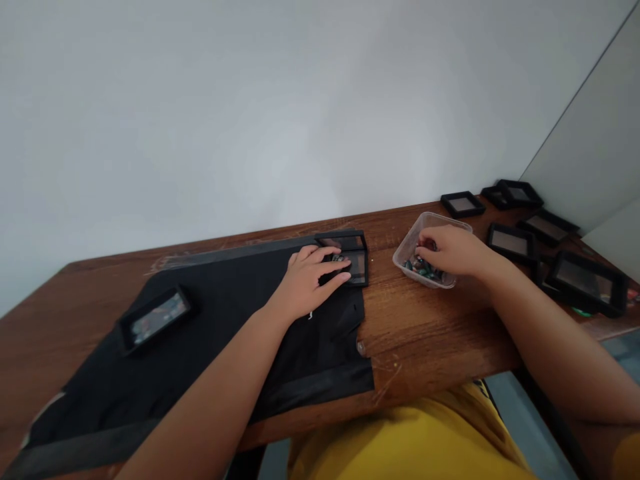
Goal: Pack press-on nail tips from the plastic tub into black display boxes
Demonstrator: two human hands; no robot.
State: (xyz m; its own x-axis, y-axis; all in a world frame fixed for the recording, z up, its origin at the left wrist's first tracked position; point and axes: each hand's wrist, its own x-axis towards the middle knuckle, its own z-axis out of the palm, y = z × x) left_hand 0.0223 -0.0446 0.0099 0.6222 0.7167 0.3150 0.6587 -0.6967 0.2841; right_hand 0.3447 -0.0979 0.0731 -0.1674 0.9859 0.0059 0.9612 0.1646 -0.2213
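My left hand point(306, 280) rests with its fingers spread over a small black box point(359, 268), whose clear-windowed lid point(350, 241) stands raised at the back. Some small pieces lie under my fingertips, mostly covered. My right hand point(453, 248) reaches into a clear plastic tub point(400, 257), thumb and fingers drawn together. Small shiny stones point(424, 268) in dark, green and reddish tones lie in the tub. Whatever sits between my right fingertips is too small to name.
The black box lies on a black cloth point(220, 300) spread over a wooden table point(415, 333). At left on the cloth is a windowed black box point(155, 320) with pale pieces inside. Several more black boxes point(513, 241) crowd the right end, near the wall point(300, 133).
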